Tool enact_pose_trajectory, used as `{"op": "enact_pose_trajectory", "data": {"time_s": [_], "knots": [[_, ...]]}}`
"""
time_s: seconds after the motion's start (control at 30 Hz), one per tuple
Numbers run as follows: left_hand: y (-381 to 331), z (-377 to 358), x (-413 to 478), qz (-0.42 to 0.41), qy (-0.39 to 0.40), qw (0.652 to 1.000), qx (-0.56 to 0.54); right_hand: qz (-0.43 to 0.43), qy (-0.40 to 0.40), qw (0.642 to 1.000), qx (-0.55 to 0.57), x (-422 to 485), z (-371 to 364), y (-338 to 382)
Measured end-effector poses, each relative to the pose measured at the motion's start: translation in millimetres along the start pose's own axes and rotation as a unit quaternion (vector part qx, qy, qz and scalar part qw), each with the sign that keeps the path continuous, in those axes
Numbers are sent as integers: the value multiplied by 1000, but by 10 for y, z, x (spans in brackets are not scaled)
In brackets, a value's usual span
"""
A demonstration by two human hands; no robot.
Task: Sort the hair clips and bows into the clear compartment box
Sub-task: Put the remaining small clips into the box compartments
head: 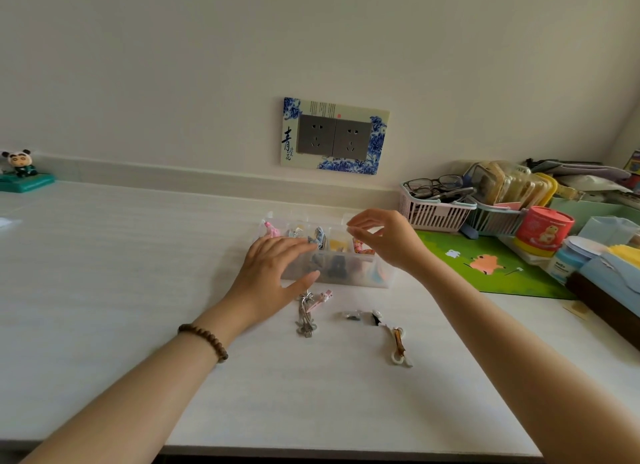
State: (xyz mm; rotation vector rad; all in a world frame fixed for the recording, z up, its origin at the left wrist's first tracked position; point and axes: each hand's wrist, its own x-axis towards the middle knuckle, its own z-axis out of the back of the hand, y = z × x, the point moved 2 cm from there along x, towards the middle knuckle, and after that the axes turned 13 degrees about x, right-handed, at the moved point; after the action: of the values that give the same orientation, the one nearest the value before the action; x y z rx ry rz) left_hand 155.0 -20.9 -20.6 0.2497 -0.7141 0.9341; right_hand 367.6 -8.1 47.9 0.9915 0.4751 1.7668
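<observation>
A clear compartment box [363, 279] stands mid-table and holds a pink bow [272, 230], a blue clip [320, 237], a yellow piece [337, 245] and a red patterned bow [362, 247]. My left hand [273, 273] rests on the box's left end, fingers stretched over the top and thumb against the front wall. Hovering above the right end, my right hand [384, 238] has loosely bent fingers with nothing seen in them. In front of the box lie a pink clip over silver clips [311, 313], a small clear clip [353, 315], a black-and-white bow [376, 318] and a long brown clip [398, 346].
At the back right stand a pink basket with glasses [436, 211], a second basket of packets [502, 200], a red canister [543, 231] and boxes on a green mat [491, 269]. A panda figure [22, 171] sits far left. A wall socket [334, 136] is behind.
</observation>
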Motion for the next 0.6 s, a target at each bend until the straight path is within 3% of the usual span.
{"op": "enact_pose_trajectory", "data": {"time_s": [0.13, 0.27, 0.37, 0.47, 0.6], "knots": [[16, -8, -1, 5, 4, 1000, -2, 23, -8, 999, 39, -211, 63, 81], [5, 1, 6, 4, 5, 1000, 2, 20, 136, 990, 10, -476, 23, 95], [-10, 11, 4, 3, 6, 1000, 2, 12, 184, 982, -39, -621, -73, 5], [-12, 12, -7, 3, 2, 1000, 1, 17, 198, 976, -86, -716, -161, -78], [-7, 11, -8, 1, -1, 1000, 2, 17, 178, 982, -53, -795, -224, -122]]}}
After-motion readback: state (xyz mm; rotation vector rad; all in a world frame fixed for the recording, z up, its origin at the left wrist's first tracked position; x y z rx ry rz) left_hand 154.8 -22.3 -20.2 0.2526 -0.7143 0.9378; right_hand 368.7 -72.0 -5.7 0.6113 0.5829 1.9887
